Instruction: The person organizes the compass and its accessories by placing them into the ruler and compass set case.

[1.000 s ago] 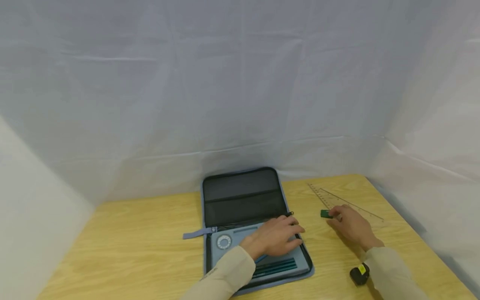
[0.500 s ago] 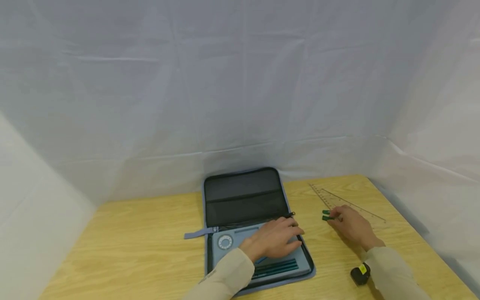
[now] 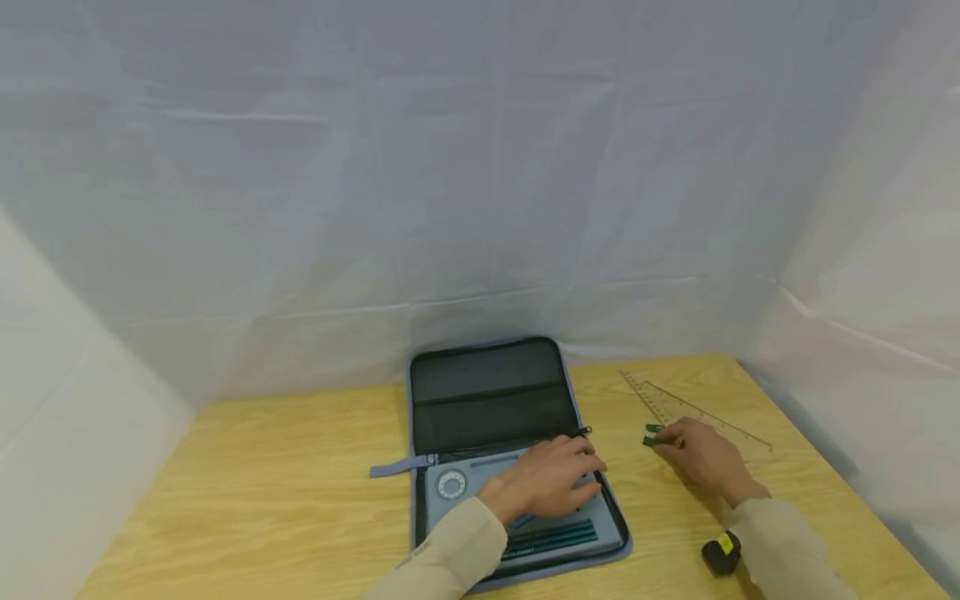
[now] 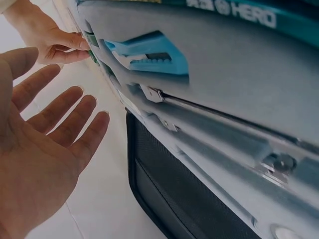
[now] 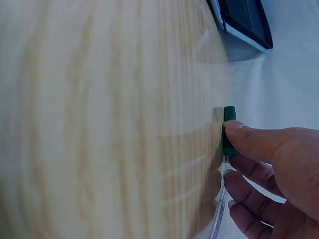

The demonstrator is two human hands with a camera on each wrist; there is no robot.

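Observation:
My right hand pinches a small dark green block between thumb and fingers, close over the table at the right. Two green bits with a narrow gap show at the fingertips in the head view. My left hand is over the grey-blue tray of an unzipped case, its fingers spread and holding nothing. The left wrist view shows those fingers apart, beside the tray. That tray holds a bright blue slotted tool, thin metal drawing tools, dark teal pencils and a round white dial.
The case's black lid lies folded back toward the white sheet. A clear set square lies just beyond my right hand. Near my right sleeve is a black tape measure with a yellow label. A strap sticks out left.
The green block has turned in my right fingers: one flat green face showed before, two green bits with a gap show now. My left hand has stayed over the tray.

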